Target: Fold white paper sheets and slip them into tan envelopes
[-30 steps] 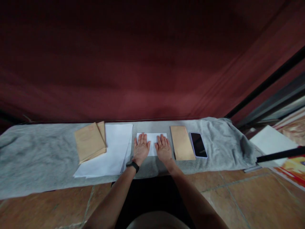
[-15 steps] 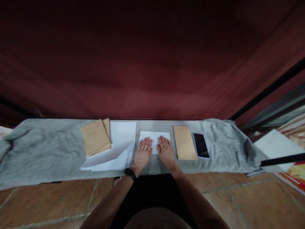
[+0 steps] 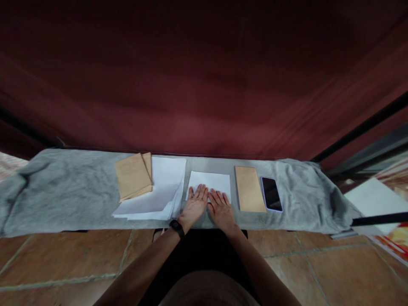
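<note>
A white sheet of paper (image 3: 210,179), apparently folded, lies flat on the grey cloth in front of me. My left hand (image 3: 195,205) rests palm down on its near left part, fingers stretched out; a dark band is on that wrist. Flat on the near edge of the paper, my right hand (image 3: 221,211) has its fingers outstretched too. The two hands nearly meet in the middle. To the left is a stack of larger white sheets (image 3: 168,174), partly under brown envelopes (image 3: 131,175). Right of the paper lies another brown envelope pile (image 3: 250,189).
A phone (image 3: 271,194) with a pale purple edge lies right of the envelopes. Grey cloth (image 3: 70,191) covers the narrow bench. Dark red fabric (image 3: 197,119) hangs behind it. A black bar (image 3: 379,219) and a white board (image 3: 378,199) are at the right.
Both hands have slid toward the near edge of the paper and drawn closer together. The camera view has shifted slightly.
</note>
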`<action>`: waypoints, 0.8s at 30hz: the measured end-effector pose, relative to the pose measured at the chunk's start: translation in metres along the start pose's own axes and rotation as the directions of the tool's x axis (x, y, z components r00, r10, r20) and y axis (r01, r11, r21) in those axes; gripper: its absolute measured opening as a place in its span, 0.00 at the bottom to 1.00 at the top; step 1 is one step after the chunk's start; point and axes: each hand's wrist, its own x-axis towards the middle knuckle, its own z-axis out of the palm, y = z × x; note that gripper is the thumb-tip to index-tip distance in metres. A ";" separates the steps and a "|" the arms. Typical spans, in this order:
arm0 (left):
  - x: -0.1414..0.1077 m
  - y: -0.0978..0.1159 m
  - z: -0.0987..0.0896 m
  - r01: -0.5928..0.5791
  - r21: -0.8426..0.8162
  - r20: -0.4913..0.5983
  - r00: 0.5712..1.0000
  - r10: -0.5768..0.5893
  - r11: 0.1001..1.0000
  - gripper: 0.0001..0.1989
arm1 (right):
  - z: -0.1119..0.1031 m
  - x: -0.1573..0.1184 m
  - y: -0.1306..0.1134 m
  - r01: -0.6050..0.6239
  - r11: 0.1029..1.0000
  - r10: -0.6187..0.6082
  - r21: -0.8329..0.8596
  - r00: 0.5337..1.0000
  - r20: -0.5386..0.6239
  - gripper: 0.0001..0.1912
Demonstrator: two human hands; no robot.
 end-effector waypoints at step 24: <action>0.019 -0.026 -0.042 0.418 -0.817 0.041 0.729 -0.683 0.397 0.29 | -0.001 -0.011 -0.006 -0.006 1.000 0.007 0.015 0.996 -0.088 0.24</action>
